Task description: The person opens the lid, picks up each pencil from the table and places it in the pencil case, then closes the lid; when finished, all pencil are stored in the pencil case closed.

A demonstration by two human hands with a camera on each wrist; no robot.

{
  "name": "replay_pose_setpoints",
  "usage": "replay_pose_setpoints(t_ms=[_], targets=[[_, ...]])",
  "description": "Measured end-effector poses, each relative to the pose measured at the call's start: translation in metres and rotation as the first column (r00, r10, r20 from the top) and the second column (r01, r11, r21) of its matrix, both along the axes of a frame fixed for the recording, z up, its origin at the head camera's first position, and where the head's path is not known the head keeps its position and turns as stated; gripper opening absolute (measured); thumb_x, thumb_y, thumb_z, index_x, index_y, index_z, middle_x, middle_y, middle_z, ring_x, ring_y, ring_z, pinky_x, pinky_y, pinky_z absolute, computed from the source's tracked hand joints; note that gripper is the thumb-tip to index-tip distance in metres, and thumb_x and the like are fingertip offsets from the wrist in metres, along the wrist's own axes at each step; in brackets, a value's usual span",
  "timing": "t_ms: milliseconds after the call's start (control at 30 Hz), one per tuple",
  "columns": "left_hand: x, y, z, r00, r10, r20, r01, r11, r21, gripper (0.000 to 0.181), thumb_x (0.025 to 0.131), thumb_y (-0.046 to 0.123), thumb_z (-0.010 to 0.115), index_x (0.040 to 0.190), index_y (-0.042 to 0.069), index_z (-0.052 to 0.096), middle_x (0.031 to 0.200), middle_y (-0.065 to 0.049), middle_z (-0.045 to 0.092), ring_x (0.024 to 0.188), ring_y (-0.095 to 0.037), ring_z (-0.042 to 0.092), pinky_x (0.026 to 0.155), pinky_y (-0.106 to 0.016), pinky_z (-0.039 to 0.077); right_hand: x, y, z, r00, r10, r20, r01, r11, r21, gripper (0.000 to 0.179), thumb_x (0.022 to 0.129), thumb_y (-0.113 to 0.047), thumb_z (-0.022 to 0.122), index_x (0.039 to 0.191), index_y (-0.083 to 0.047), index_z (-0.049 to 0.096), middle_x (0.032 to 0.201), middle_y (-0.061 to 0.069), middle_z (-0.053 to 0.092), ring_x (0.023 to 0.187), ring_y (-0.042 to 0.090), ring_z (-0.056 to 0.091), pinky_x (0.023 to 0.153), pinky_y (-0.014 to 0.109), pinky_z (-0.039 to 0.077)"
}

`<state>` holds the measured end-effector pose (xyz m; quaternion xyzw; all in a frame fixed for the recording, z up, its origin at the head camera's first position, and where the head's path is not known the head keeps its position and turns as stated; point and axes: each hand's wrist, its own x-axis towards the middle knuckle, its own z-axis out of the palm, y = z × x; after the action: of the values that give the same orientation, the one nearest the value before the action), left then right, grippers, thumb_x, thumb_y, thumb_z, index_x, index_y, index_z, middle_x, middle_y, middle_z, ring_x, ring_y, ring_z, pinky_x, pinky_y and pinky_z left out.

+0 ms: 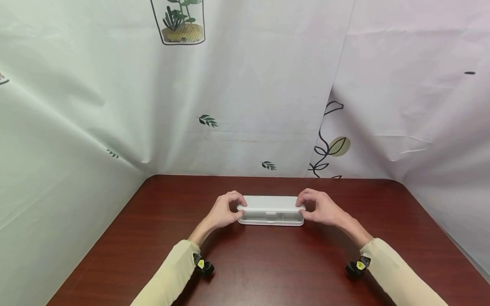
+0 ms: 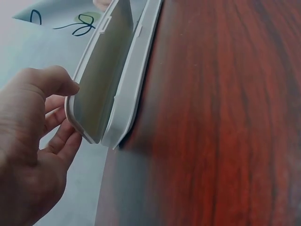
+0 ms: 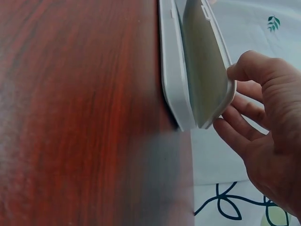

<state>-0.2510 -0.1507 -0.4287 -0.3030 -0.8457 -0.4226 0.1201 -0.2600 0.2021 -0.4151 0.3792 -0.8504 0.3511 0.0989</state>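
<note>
A long white pencil case [image 1: 271, 222] lies on the table, its hinged lid [image 1: 270, 203] raised partway. Through the gap in the head view a divider shows inside the base. At the lid's left end my left hand [image 1: 226, 209] pinches the edge, thumb on the front rim and fingers behind. My right hand [image 1: 320, 207] grips the opposite end the same way. The left wrist view shows the lid's inner face [image 2: 103, 70] tilted over the base [image 2: 134, 80]. From the right wrist, the thumb [image 3: 249, 67] presses the lid's rim.
The dark red wooden table [image 1: 268, 263] extends around the case. A white cloth [image 1: 260, 93] printed with leaves hangs behind the table's far edge and along both sides. Each sleeved wrist carries a small black camera [image 1: 206, 267].
</note>
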Motion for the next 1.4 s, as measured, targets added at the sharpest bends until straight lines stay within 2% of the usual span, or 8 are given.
replay_pose_setpoints(t_ms=[433, 733, 1000, 1400], targets=[[0.005, 0.002, -0.008, 0.999, 0.010, -0.037, -0.013, 0.996, -0.092, 0.021, 0.073, 0.000, 0.077, 0.086, 0.016, 0.071, 0.097, 0.005, 0.064, 0.097, -0.018, 0.058, 0.085, -0.039, 0.046, 0.009, -0.001, -0.012, 0.999, -0.022, -0.042, 0.022, 1.000, 0.014, 0.027, 0.075, 0.000, 0.079, 0.089, -0.021, 0.070, 0.104, -0.006, 0.061, 0.094, 0.016, 0.057, 0.080, 0.033, 0.049], [0.007, 0.002, -0.010, 0.999, 0.000, -0.051, -0.007, 0.992, -0.127, 0.021, 0.071, 0.001, 0.077, 0.085, 0.014, 0.071, 0.096, 0.004, 0.065, 0.097, -0.019, 0.058, 0.086, -0.039, 0.046, 0.010, -0.001, -0.019, 0.996, -0.021, -0.081, 0.023, 1.000, 0.015, 0.024, 0.073, 0.000, 0.080, 0.088, -0.018, 0.072, 0.104, -0.005, 0.061, 0.095, 0.017, 0.058, 0.079, 0.034, 0.048], [0.007, 0.002, -0.011, 0.994, -0.026, -0.109, 0.013, 0.992, -0.124, 0.020, 0.071, 0.000, 0.078, 0.084, 0.013, 0.071, 0.093, 0.003, 0.065, 0.095, -0.020, 0.060, 0.084, -0.039, 0.047, 0.010, -0.003, -0.022, 0.990, -0.004, -0.141, 0.005, 1.000, 0.011, 0.024, 0.073, 0.000, 0.082, 0.087, -0.016, 0.072, 0.101, -0.003, 0.061, 0.093, 0.016, 0.058, 0.077, 0.034, 0.049], [0.008, 0.001, -0.012, 0.998, -0.002, -0.068, -0.007, 0.993, -0.120, 0.018, 0.077, -0.002, 0.079, 0.086, 0.013, 0.075, 0.094, 0.003, 0.065, 0.096, -0.020, 0.060, 0.086, -0.039, 0.047, 0.009, -0.005, -0.024, 0.987, -0.017, -0.157, 0.020, 1.000, 0.022, 0.020, 0.075, -0.001, 0.082, 0.086, -0.015, 0.073, 0.100, -0.002, 0.062, 0.092, 0.017, 0.058, 0.076, 0.034, 0.049]])
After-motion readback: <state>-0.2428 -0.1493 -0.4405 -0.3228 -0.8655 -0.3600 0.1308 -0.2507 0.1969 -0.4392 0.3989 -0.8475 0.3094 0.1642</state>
